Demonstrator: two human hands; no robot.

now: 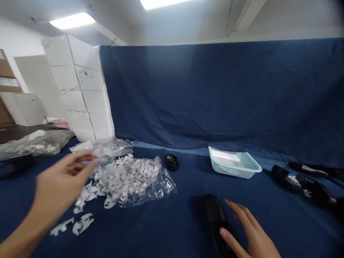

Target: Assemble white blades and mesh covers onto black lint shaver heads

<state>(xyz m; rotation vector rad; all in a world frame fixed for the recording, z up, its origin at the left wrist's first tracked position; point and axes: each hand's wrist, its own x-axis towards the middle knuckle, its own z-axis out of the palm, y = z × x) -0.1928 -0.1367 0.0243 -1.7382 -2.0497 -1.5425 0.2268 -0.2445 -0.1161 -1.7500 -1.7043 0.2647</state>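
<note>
My left hand (63, 179) is raised over the left side of the blue cloth, its thumb and forefinger pinched on a small clear piece, blurred at the fingertips. Behind and beside it, white plastic parts (129, 175) lie heaped on and around a clear plastic bag (161, 188). Two loose white parts (83, 224) rest nearer the front. My right hand (249, 229) has its fingers apart at the right side of a long black object (215, 215) lying on the cloth; its thumb is over or against that object, contact unclear.
Small black round pieces (171, 162) are stacked behind the bag. A light teal basket (233, 170) holds something white. Several black items (309, 184) lie at the right. White boxes (86, 86) and a blue curtain (215, 93) stand behind; another filled bag (40, 143) sits far left.
</note>
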